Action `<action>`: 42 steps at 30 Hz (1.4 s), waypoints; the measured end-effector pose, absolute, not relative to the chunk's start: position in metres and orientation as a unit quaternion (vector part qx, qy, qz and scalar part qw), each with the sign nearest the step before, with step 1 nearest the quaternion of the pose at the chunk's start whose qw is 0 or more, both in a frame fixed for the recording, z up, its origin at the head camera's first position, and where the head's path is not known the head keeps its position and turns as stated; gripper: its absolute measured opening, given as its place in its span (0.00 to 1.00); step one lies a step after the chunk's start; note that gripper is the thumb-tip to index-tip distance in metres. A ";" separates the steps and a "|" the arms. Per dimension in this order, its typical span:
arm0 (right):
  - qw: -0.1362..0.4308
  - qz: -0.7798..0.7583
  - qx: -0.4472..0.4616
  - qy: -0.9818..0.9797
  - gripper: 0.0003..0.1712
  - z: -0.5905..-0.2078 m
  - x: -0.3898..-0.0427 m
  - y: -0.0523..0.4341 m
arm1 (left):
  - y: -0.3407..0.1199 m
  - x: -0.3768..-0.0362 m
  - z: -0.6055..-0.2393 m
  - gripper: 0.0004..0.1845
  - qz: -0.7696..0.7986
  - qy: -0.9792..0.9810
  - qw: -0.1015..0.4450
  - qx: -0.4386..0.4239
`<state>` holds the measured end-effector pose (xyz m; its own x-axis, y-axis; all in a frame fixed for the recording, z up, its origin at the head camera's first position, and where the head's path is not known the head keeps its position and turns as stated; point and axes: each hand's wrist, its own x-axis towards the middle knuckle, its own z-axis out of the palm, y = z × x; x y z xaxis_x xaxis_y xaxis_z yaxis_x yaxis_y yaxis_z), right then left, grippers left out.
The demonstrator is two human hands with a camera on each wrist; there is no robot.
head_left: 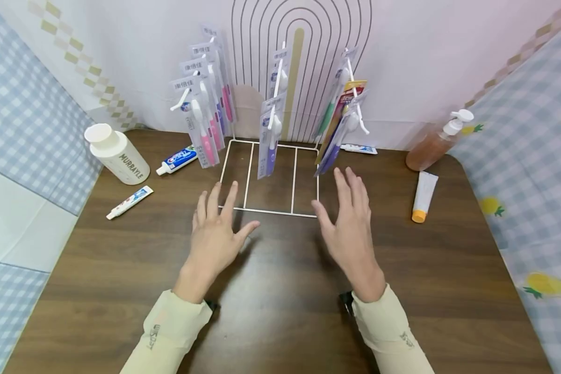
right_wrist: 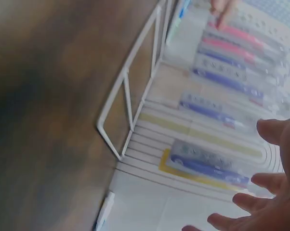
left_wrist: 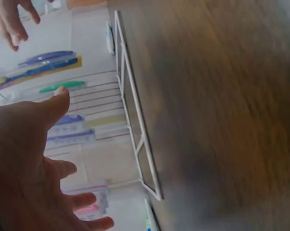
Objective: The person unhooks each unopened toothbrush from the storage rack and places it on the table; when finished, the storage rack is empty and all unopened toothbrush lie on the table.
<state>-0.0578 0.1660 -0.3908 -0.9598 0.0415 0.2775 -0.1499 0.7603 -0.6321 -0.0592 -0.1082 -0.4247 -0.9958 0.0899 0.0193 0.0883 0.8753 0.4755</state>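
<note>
White wire rack (head_left: 269, 176) stands at the back-centre of a brown wooden table (head_left: 280, 291), its upright pegs carrying packaged toothbrushes in three groups: a left row (head_left: 205, 119) with pink handles, a middle pair (head_left: 271, 124) with purple handles, and a right cluster (head_left: 338, 124) of green, purple and yellow packs. The left hand (head_left: 215, 234) and right hand (head_left: 348, 228) hover just in front of the rack's base frame, apart from it and from each other, palms down. Fingers of both hands are spread and straight; neither grasps anything. The wrist views, though blurred, agree: open fingers (left_wrist: 63, 168) near the wire frame (left_wrist: 135, 120), and bare fingertips (right_wrist: 260, 192) before the hanging packs (right_wrist: 207, 163).

Beside the rack lie loose items not on pegs: a blue-and-white toothpaste tube (head_left: 177, 160), a smaller tube (head_left: 129, 202), a white bottle (head_left: 117, 154), a pump dispenser (head_left: 437, 140), an orange-capped tube (head_left: 423, 196), and another small tube (head_left: 359, 149) behind the right cluster.

Judged from this arrangement, the pegs appear already well stocked, with no pack in hand; what remains cannot be told.
</note>
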 end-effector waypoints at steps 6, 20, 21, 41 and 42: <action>0.163 0.408 0.034 -0.898 0.50 -0.374 -0.087 0.175 | -0.118 -0.071 -0.430 0.57 0.271 0.961 0.054 0.018; 0.171 0.516 0.014 -0.840 0.39 -0.360 -0.136 0.182 | -0.131 -0.101 -0.439 0.62 0.292 0.948 0.121 -0.043; 0.172 0.519 0.016 -0.837 0.38 -0.360 -0.137 0.182 | -0.132 -0.103 -0.440 0.62 0.292 0.948 0.121 -0.045; 0.207 0.532 -0.025 -0.820 0.08 -0.348 -0.140 0.175 | -0.128 -0.109 -0.451 0.56 0.280 0.954 0.102 -0.040; 0.209 0.533 -0.027 -0.819 0.09 -0.348 -0.139 0.177 | -0.128 -0.109 -0.451 0.55 0.279 0.954 0.101 -0.041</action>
<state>-0.1393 0.1766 -0.3479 -0.9110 0.2677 0.3136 -0.1784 0.4298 -0.8851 -0.1093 -0.1277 -0.4513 -0.9764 -0.0213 -0.2150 -0.1338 0.8409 0.5243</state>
